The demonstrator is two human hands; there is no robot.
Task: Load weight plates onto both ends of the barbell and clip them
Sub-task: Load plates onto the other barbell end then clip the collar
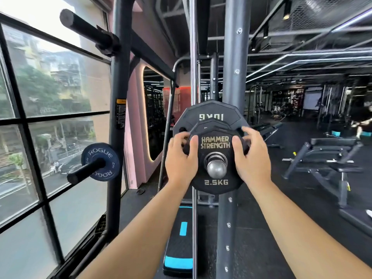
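Observation:
The steel end of the barbell sleeve (216, 168) points straight at me. A black 2.5 kg plate (215, 183) marked Hammer Strength sits on it, in front of another small plate (209, 123) and a bigger 10 kg plate (209, 111). My left hand (181, 158) grips the left edge of the 2.5 kg plate, thumb on its face. My right hand (252, 156) grips the right edge the same way. No clip shows on the sleeve.
A grey rack upright (234, 57) and a chrome guide rod (193, 57) stand just behind the plates. A blue Rogue plate (100, 161) hangs on a storage peg at the left by the window. A step platform (179, 248) lies below; benches (326, 156) stand at the right.

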